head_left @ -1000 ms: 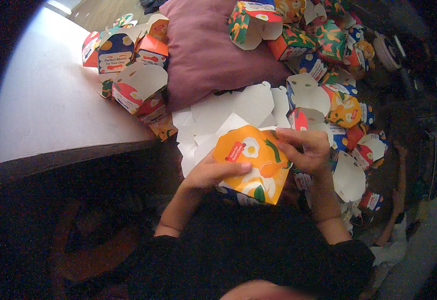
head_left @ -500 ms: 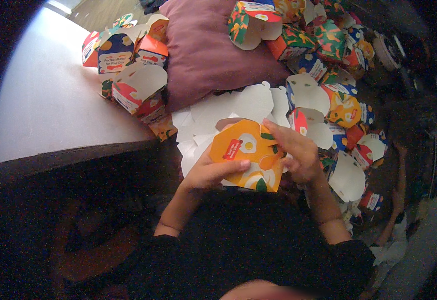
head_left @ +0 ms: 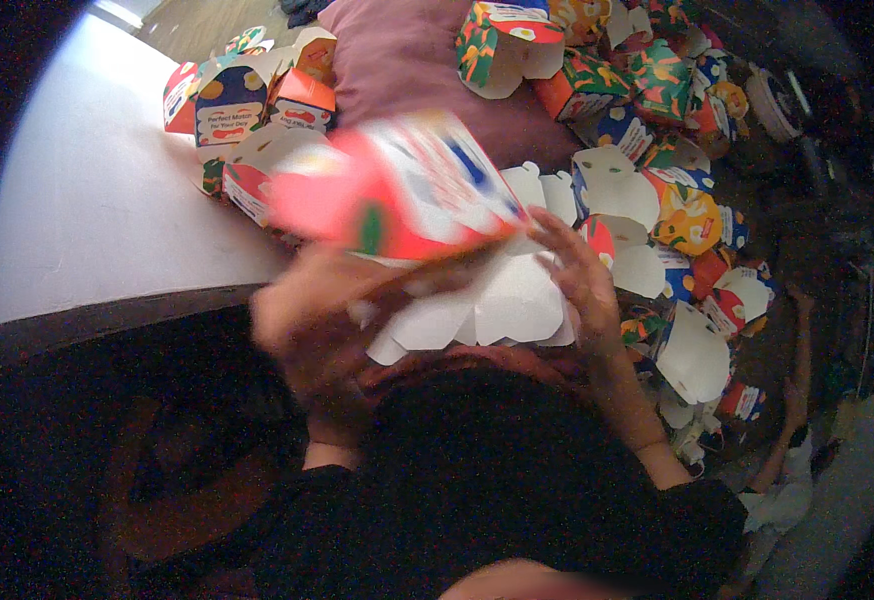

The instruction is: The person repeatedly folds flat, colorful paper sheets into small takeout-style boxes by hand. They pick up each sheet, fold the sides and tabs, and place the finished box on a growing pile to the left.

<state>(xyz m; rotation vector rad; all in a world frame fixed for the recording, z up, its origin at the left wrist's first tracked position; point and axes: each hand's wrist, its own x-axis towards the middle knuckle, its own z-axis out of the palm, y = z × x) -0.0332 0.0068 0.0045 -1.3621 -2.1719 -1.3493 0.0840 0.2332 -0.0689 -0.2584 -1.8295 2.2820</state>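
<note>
A printed food carton (head_left: pixel 427 180), red, white and blue, is tilted and smeared by motion above my lap. My left hand (head_left: pixel 307 310), also blurred, grips its lower left side; the thumb and fingertips are hard to make out. Close to the carton's right corner is my right hand (head_left: pixel 582 275), fingers stretched and apart; whether a fingertip touches the corner I cannot tell. Beneath the carton lie several flat white cardboard blanks (head_left: pixel 522 300), partly hidden by it and by my left hand.
A mauve cushion (head_left: pixel 407 60) lies ahead. Several folded cartons (head_left: pixel 232 105) sit left on a white surface (head_left: pixel 97 200). A larger heap of cartons (head_left: pixel 692 215) covers the right side. Another person's arm (head_left: pixel 797 370) shows at far right.
The carton has swung up and left, and its red and white sides show instead of the yellow face. My left hand moved left with it; my right hand has come off it or nearly so.
</note>
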